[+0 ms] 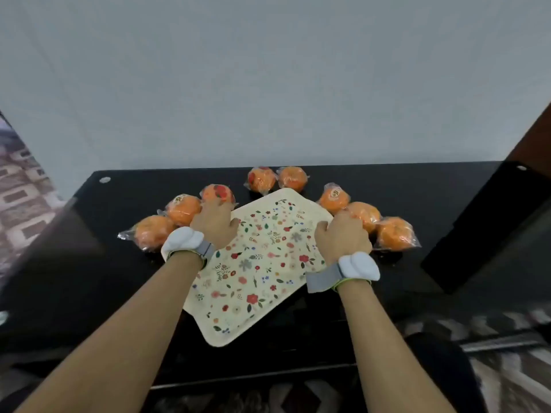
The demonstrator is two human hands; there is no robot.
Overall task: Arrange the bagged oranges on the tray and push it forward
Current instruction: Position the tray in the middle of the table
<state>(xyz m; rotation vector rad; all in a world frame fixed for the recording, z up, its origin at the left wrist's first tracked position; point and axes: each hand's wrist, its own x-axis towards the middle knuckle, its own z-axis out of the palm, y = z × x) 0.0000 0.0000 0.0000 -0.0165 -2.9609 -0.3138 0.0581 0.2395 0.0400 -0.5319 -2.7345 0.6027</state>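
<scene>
A black table (357, 186) is carrying a floral tray (259, 263), which is lying flat and bare between the two hands with its long axis running diagonally from the near-left corner to the far-right one. Eight bagged oranges are sitting on the table around the tray's far half: three at left (182, 208), two beyond the far corner (277, 178) and three at right (393, 234). The left hand (214, 222) is curling its fingers over the far-left orange (217, 193), and the right hand (343, 236) is closing on the middle right orange (365, 214), though how firmly either is gripping is hidden.
</scene>
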